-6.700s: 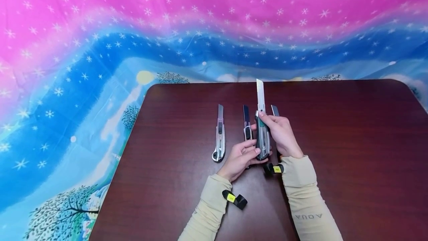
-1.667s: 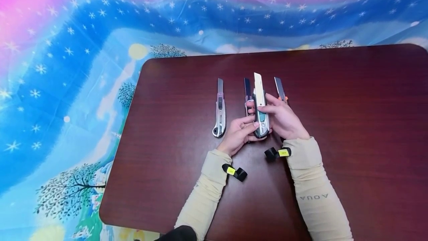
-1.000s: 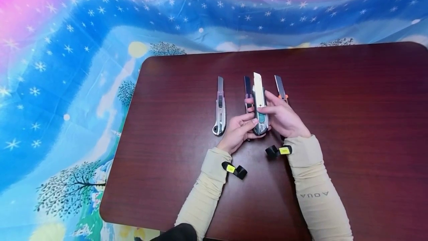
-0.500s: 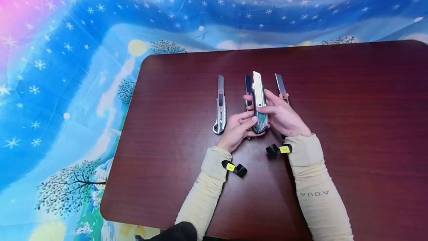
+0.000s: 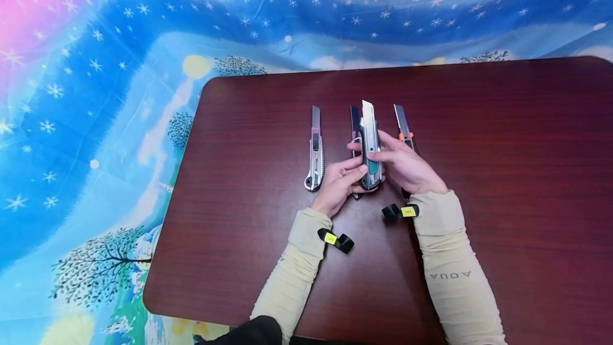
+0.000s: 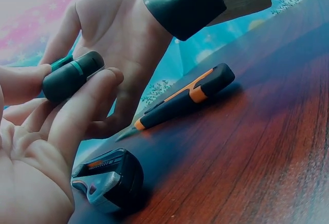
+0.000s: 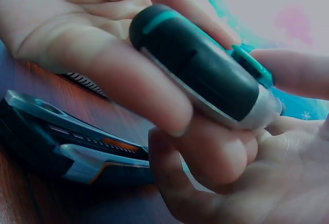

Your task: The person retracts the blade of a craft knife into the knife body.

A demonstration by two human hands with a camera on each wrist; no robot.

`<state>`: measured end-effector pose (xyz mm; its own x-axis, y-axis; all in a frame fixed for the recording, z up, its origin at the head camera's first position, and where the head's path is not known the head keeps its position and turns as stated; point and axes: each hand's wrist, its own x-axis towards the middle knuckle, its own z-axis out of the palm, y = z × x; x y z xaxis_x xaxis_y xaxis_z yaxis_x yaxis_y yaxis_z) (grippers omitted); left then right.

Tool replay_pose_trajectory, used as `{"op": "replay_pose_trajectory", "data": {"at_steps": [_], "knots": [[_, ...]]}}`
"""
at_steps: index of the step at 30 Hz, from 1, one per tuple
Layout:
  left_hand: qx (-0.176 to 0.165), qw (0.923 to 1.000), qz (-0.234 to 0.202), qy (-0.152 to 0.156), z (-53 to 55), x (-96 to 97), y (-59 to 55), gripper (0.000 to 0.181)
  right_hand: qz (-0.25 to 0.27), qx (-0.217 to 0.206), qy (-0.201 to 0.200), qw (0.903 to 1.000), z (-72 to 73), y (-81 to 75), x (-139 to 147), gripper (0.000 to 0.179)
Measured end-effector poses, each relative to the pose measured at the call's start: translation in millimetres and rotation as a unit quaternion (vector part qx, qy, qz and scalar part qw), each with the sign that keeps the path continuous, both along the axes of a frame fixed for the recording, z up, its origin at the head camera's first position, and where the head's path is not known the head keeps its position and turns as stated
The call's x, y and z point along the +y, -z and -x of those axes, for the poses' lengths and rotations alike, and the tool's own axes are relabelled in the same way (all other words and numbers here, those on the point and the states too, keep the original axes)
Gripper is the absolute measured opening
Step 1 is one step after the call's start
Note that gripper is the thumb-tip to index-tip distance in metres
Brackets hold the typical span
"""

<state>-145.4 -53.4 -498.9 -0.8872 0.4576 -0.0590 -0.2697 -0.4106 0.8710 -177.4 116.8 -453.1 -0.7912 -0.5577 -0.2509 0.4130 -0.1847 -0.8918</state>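
In the head view a utility knife [image 5: 370, 132] with a dark-and-silver handle and a green slider [image 5: 373, 167] is held blade up above the table. My left hand [image 5: 341, 182] grips its lower end, thumb in front and fingers behind. My right hand [image 5: 409, 166] pinches it higher up, its thumb lying across the front just above the slider. The wrist views show the rounded black butt [image 7: 195, 64] of the handle between the fingers. Behind my hands a dark-bladed knife [image 5: 354, 118] and an orange-trimmed knife [image 5: 402, 121] are partly covered.
A silver knife [image 5: 314, 161] lies on the brown table [image 5: 230, 201], left of my hands, blade extended. The covered knives lie with blades out, pointing to the far edge. A patterned cloth [image 5: 287, 9] hangs behind the table.
Since the oldest frame the green slider has moved down the handle and less blade sticks out. The head view has tilted down. Over the last second the hands hardly move.
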Motion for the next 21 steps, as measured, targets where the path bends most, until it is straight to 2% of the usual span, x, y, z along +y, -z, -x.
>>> {"op": "replay_pose_trajectory", "data": {"at_steps": [11, 21], "knots": [[-0.008, 0.9999, -0.011, -0.007, 0.9, -1.3, -2.1, 0.041, 0.001, 0.016, -0.019, 0.9997, 0.1, 0.1, 0.0, 0.072], [-0.011, 0.9998, -0.003, -0.019, 1.9, -2.8, -2.5, 0.040, -0.015, 0.007, -0.013, 0.9998, 0.7, 0.5, -4.2, 0.076]]}}
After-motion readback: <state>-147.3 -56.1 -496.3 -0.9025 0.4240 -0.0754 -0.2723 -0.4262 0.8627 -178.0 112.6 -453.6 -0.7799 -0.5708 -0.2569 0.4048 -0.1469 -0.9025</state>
